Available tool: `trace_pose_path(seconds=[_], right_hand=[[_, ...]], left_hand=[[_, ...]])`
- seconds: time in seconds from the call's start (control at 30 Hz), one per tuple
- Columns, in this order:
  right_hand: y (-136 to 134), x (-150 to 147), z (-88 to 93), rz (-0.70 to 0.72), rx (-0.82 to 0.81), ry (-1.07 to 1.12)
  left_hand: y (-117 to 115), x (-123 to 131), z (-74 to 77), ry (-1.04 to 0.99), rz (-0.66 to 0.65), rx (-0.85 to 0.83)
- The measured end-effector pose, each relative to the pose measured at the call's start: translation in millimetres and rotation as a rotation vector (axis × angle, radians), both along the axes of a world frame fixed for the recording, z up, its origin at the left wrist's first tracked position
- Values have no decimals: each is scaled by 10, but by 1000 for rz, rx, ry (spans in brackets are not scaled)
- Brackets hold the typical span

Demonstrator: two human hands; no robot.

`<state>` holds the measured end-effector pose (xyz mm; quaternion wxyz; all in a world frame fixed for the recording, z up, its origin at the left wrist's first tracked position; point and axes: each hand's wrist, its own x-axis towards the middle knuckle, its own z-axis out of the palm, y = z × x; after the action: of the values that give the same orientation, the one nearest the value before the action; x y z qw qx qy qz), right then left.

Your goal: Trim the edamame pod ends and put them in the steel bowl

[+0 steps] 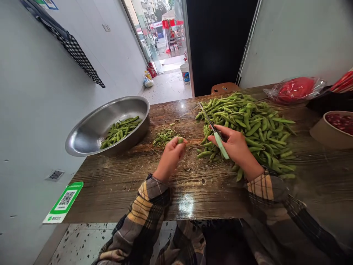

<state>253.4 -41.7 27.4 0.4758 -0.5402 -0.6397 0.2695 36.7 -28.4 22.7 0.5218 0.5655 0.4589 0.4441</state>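
My left hand (173,154) is closed in a pinch around a green soybean pod (180,140), which mostly hides behind my fingers. In my right hand (234,145) is a pair of scissors (221,145) with a pale green handle, seen nearly edge-on, blades pointing away to the upper left. Whether the blades are apart cannot be made out. Under and beyond that hand spreads a large heap of soybean pods (248,117). A small pile of green trimmings (165,137) lies just past my left hand. Several pods (121,130) rest inside a steel basin (82,136) at left.
The dark wooden table (132,195) carries scattered bits. A green QR-code card (64,202) is at its left edge. To the right are a red item in clear plastic (296,90) and a paper bowl (331,129). Beyond stand a stool (224,87) and an open doorway.
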Motion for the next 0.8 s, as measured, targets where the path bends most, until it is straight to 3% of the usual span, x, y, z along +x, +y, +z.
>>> trace_pose_path(seconds=[0.13, 0.23, 0.33, 0.43, 0.63, 0.8], right_hand=[[25, 6, -17, -25, 9, 34], [24, -15, -25, -21, 18, -2], [33, -22, -40, -18, 17, -4], [41, -18, -48, -10, -5, -10], [-34, -64, 15, 31, -43, -75], [-95, -137, 0, 185, -39, -194]], left_hand=[[-29, 191, -113, 564, -105, 319], [-54, 286, -169, 741, -153, 432], [-49, 292, -177, 783, -162, 431], [-16, 203, -136, 607, -115, 350], [-19, -19, 35, -113, 19, -79], [-75, -43, 104, -272, 44, -86]])
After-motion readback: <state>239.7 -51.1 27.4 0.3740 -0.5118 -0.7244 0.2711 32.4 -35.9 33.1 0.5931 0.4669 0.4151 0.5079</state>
